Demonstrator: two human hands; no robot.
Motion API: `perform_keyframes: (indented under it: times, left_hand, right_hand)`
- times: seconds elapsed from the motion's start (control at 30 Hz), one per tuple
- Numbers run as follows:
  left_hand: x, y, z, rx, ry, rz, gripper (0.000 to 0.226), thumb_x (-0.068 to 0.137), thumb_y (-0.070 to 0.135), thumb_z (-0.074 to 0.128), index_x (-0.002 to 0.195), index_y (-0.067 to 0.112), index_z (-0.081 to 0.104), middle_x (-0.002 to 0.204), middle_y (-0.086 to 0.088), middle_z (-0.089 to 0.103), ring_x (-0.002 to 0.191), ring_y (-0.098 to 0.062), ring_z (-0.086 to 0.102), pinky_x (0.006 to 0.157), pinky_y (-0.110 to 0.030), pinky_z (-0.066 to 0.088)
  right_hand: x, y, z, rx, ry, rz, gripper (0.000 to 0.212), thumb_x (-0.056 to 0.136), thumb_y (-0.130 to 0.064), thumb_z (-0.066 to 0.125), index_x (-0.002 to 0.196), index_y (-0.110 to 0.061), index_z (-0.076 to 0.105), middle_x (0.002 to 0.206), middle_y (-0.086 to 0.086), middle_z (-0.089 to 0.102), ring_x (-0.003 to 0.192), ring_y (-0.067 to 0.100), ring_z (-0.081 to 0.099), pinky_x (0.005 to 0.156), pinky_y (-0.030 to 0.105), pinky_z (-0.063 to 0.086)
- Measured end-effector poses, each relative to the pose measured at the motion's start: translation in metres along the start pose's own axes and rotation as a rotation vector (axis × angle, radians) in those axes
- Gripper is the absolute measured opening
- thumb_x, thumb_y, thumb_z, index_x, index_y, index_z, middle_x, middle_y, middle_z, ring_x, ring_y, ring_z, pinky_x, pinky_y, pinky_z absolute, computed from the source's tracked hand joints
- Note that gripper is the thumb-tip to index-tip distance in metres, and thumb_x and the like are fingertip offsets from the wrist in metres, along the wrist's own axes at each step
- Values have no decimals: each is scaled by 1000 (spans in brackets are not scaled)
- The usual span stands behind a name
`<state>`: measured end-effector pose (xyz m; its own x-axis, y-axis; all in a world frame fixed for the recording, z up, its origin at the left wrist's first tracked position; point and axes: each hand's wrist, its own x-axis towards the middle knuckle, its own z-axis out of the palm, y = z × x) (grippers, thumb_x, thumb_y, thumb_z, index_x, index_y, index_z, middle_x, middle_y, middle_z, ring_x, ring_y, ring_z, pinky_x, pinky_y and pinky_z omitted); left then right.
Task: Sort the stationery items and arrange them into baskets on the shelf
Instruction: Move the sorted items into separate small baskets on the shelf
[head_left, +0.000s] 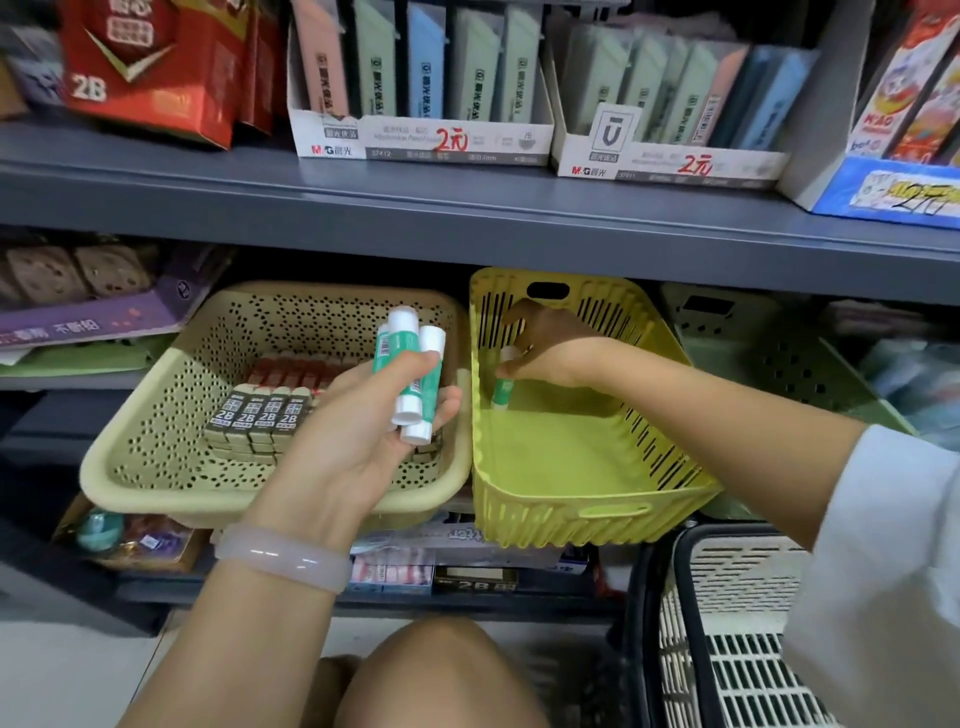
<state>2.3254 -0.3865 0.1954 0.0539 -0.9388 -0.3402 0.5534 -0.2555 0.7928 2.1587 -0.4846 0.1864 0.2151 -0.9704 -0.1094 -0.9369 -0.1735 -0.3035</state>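
My left hand (358, 431) holds a bunch of green-and-white glue sticks (413, 374) upright in front of the beige perforated basket (156, 467). That basket holds several 2B lead boxes (260, 415) in rows. My right hand (550, 348) reaches into the yellow-green slotted basket (571, 509) and pinches one glue stick (503, 387), standing it at the basket's back left corner. The rest of that basket's floor is bare.
Both baskets stand on the middle shelf under a grey shelf board (467, 208) with pencil-lead display boxes (421, 140). A pale green basket (779, 358) stands to the right. A black-rimmed white crate (727, 623) is at the lower right, my knee (441, 675) below.
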Motion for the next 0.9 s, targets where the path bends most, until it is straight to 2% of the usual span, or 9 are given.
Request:
perform_keyframes:
  times: [0.07,0.2,0.27,0.33,0.47,0.63,0.77,0.83,0.9]
  left_hand:
    - [-2,0,3,-3,-22,12,8,83,1,61,88,2,55,75,-14,67,58,-18,68,56,-28,58]
    - [-3,-3,4,40,-71,52,5,84,-2,58,87,1,56,57,-4,68,58,-17,68,58,-25,58]
    - [-2,-3,4,41,-67,85,8,84,-3,59,89,3,57,59,-4,69,58,-17,68,56,-24,57]
    - [-2,-3,3,57,-79,114,10,82,-3,60,89,4,59,64,-4,71,59,-18,69,56,-24,56]
    - [-2,-4,2,125,-92,135,10,81,0,63,88,7,63,73,-6,72,69,-19,69,61,-26,57]
    - [-2,3,-2,68,-2,112,5,84,3,61,83,8,59,62,-4,67,57,-15,68,53,-27,56]
    - [-3,4,-4,106,36,152,2,87,13,60,85,13,59,65,-5,63,45,-10,60,45,-18,49]
    - [-2,5,-4,91,37,157,5,89,15,58,86,13,59,64,-5,63,44,-10,57,44,-17,48]
    - [-1,5,-3,82,31,138,7,92,13,53,87,12,58,67,-8,65,45,-10,58,46,-18,50]
  right_hand:
    - [-10,-7,-11,95,88,-21,51,82,-30,66,129,-19,49,121,5,61,105,22,59,83,22,43]
    - [-39,-28,-24,595,88,-130,7,88,-27,60,93,-25,65,82,-14,66,66,-6,58,59,0,41]
    - [-52,-36,-27,698,-5,-162,13,90,-34,57,82,-26,64,67,-18,65,53,-10,53,54,3,42]
    - [-57,-41,-26,784,-91,-164,15,90,-30,57,81,-22,65,60,-17,63,52,-9,53,53,7,42]
    - [-58,-39,-25,971,-150,-113,6,88,-22,61,84,-18,64,70,-9,66,63,-2,60,58,11,46]
    - [-55,-21,-32,1183,42,-35,10,90,-14,57,84,-12,65,71,1,69,61,7,64,61,17,53]
    - [-45,8,-38,1005,161,83,11,88,-17,61,92,-7,64,85,10,69,68,13,67,65,18,57]
    - [-36,20,-36,808,149,164,13,86,-16,64,96,-7,62,92,12,68,71,14,67,68,19,57]
    - [-27,27,-29,458,88,181,19,87,-22,64,101,-9,62,98,8,67,80,16,66,78,24,55]
